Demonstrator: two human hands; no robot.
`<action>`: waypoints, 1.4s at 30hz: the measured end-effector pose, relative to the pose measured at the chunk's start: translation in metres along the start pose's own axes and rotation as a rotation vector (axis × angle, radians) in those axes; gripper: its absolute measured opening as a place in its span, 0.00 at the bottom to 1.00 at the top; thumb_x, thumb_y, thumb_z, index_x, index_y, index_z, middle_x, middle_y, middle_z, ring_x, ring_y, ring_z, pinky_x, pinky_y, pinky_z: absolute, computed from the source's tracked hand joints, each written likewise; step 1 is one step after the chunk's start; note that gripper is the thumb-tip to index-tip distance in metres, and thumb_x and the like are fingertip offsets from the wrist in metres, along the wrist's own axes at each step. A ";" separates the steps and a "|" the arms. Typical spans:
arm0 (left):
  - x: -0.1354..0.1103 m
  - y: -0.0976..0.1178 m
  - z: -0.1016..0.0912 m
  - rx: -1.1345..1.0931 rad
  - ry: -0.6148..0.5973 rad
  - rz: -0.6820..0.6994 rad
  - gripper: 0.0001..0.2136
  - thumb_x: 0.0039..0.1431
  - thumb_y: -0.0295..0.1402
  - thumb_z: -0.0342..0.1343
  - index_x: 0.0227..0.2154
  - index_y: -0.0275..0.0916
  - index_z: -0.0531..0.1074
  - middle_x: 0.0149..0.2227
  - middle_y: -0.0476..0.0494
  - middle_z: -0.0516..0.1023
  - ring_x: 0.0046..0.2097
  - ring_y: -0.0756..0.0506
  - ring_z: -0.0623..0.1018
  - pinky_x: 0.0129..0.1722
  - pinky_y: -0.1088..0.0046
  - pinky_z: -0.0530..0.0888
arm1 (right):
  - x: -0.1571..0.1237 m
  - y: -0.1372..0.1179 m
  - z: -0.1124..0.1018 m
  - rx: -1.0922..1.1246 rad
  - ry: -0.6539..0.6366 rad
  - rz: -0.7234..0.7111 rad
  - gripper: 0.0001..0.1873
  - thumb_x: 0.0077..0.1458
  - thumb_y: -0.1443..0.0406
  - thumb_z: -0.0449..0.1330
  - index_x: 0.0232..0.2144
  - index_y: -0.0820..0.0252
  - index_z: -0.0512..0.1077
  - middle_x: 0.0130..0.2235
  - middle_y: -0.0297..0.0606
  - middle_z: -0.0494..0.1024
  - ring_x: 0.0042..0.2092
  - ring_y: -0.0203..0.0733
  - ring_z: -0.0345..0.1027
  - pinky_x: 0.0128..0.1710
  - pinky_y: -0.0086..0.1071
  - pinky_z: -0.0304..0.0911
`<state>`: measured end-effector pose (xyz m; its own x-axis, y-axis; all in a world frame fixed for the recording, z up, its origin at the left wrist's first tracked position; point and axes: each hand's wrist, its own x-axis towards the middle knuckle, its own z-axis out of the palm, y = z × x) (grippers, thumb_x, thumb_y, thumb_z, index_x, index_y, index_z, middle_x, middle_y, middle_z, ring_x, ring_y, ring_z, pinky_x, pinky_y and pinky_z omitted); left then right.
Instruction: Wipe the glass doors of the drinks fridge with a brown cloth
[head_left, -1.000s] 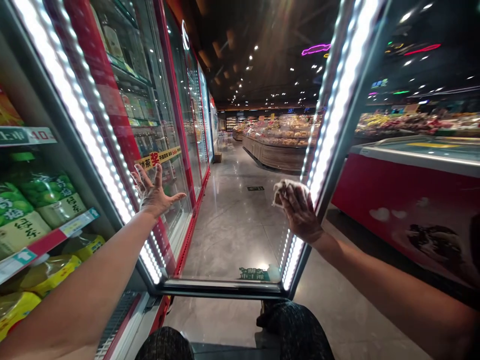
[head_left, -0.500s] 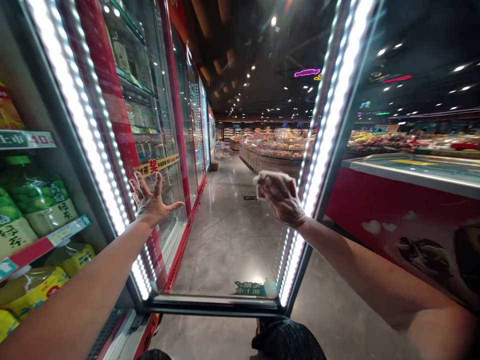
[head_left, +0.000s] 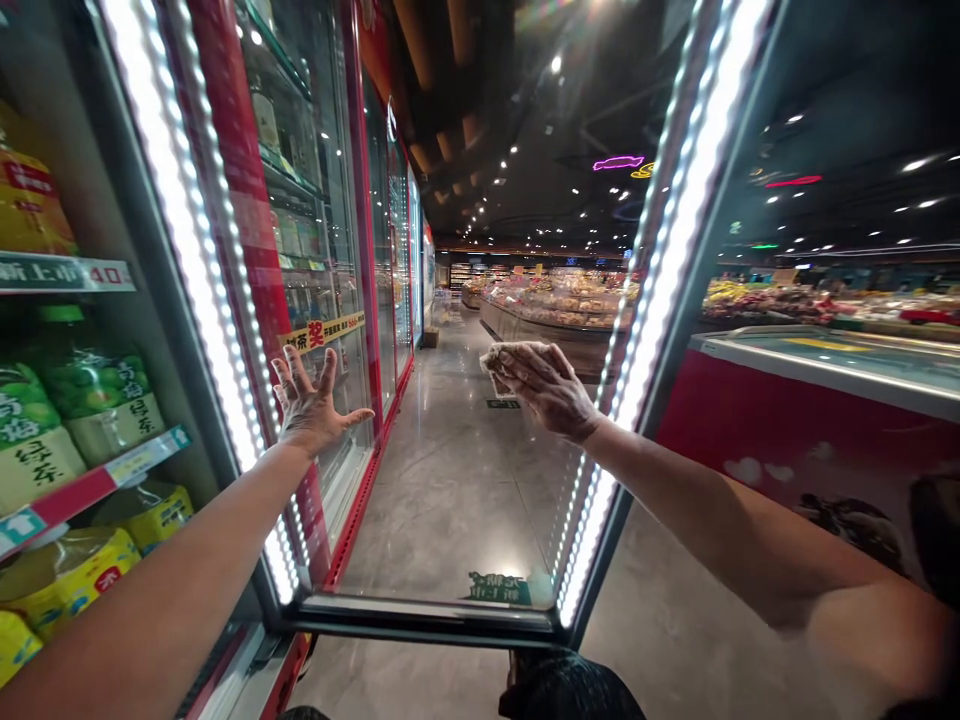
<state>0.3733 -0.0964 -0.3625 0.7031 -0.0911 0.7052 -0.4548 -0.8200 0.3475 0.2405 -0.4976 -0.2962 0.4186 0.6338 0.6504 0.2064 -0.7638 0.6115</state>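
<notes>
An open glass cooler door (head_left: 450, 490) with lit white LED strips along both side frames stands in front of me. My left hand (head_left: 313, 405) is open with fingers spread, palm against the door's left part near the hinge-side strip. My right hand (head_left: 544, 385) presses a whitish cloth (head_left: 496, 362) flat on the glass near the right strip, fingers closed over it.
Cooler shelves (head_left: 90, 480) at left hold green and yellow drink bottles with price tags. More red-framed cooler doors (head_left: 375, 260) run down the left of the aisle. A red chest freezer (head_left: 817, 420) stands at right. Produce displays lie far back. My knees show at the bottom.
My right hand has slid the cloth leftward and slightly up across the glass, away from the right LED strip. My left hand has stayed spread in nearly the same place.
</notes>
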 end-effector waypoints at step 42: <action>-0.014 -0.031 -0.021 0.128 -0.005 0.150 0.32 0.61 0.40 0.61 0.68 0.52 0.63 0.77 0.50 0.42 0.76 0.32 0.38 0.72 0.50 0.57 | 0.168 -0.094 0.043 0.214 0.128 0.044 0.37 0.64 0.76 0.51 0.71 0.45 0.58 0.72 0.36 0.56 0.74 0.49 0.46 0.75 0.60 0.35</action>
<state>0.3662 -0.0584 -0.3703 0.6351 -0.2203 0.7403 -0.4816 -0.8623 0.1565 0.3295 -0.3253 -0.2639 0.3185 0.5989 0.7348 0.3788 -0.7910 0.4805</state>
